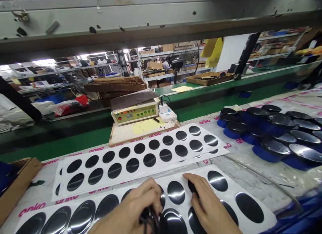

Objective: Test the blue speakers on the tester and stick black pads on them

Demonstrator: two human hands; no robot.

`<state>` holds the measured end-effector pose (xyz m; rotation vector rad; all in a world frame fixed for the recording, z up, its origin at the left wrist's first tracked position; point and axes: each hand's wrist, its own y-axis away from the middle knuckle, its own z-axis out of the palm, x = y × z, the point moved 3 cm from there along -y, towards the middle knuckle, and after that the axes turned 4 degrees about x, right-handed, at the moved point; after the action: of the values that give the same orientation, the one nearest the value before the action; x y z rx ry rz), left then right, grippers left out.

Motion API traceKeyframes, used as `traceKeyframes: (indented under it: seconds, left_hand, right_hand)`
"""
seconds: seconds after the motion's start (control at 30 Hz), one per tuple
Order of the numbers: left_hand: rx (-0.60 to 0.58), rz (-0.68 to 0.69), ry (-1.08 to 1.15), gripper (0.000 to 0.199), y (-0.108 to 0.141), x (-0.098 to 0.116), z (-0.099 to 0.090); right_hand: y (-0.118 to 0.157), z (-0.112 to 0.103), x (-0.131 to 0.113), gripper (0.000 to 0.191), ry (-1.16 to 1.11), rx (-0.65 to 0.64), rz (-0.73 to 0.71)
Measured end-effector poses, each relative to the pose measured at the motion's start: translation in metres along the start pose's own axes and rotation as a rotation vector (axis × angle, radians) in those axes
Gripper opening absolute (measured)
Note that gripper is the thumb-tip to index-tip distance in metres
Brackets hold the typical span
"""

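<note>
A white sheet (161, 183) with rows of glossy black ovals lies in front of me. Over its middle, my left hand (141, 205) is curled, its fingers bent around a dark thing (148, 215) that is blurred and partly hidden; I cannot make out its kind. My right hand (210, 203) rests on the sheet further right, thumb and forefinger apart on either side of a black oval (192, 187). Other ovals, such as one black oval (176, 192) between the hands, show plainly. Some at the left have raised-looking rims, like this rimmed oval (82, 216).
Behind lies a second white sheet of black ovals (149, 160). Several blue, black-topped round pieces (276, 148) crowd the right. A control box (136, 112) and white plug (163, 108) stand at the back. A cardboard box (20, 190) is at left; a beam (161, 17) crosses overhead.
</note>
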<state>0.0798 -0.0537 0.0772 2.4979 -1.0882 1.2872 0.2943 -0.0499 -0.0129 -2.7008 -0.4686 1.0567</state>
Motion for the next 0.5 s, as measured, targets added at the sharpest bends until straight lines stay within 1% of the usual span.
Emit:
traceKeyframes:
  seconds: [0.03,0.07,0.13,0.17,0.23,0.3,0.37,0.43,0.5]
  left_hand:
    - [-0.048,0.014,-0.037,0.027,-0.001,0.0,0.009]
    - [-0.105,0.008,-0.104,0.038,-0.003,-0.002,0.018]
    - [-0.225,-0.026,-0.282,0.056,-0.008,-0.007,0.037]
    - [-0.268,-0.039,-0.369,0.058,-0.011,-0.009,0.044]
    - [-0.317,-0.021,-0.506,0.047,-0.017,-0.011,0.051]
    - [-0.341,0.045,-0.584,0.032,-0.022,-0.008,0.051]
    - [-0.375,0.102,-0.606,0.024,-0.026,-0.003,0.048]
    - [-0.396,0.123,-0.604,0.019,-0.025,0.002,0.044]
    - [-0.362,0.145,-0.629,0.009,-0.018,0.006,0.039]
  right_hand:
    - [0.0,0.0,0.0,0.048,0.013,0.011,-0.015]
    - [0.0,0.001,0.0,0.047,0.025,0.021,-0.029]
    - [0.0,0.001,0.0,0.046,0.051,0.034,-0.058]
    - [0.0,0.002,0.0,0.045,0.063,0.041,-0.074]
    - [-0.001,0.002,0.001,0.044,0.085,0.054,-0.108]
    - [-0.002,0.003,0.002,0.043,0.108,0.068,-0.138]
    - [-0.003,0.004,0.003,0.043,0.129,0.077,-0.155]
    - [-0.003,0.005,0.005,0.041,0.144,0.087,-0.165]
    - [-0.002,0.005,0.006,0.04,0.15,0.094,-0.166]
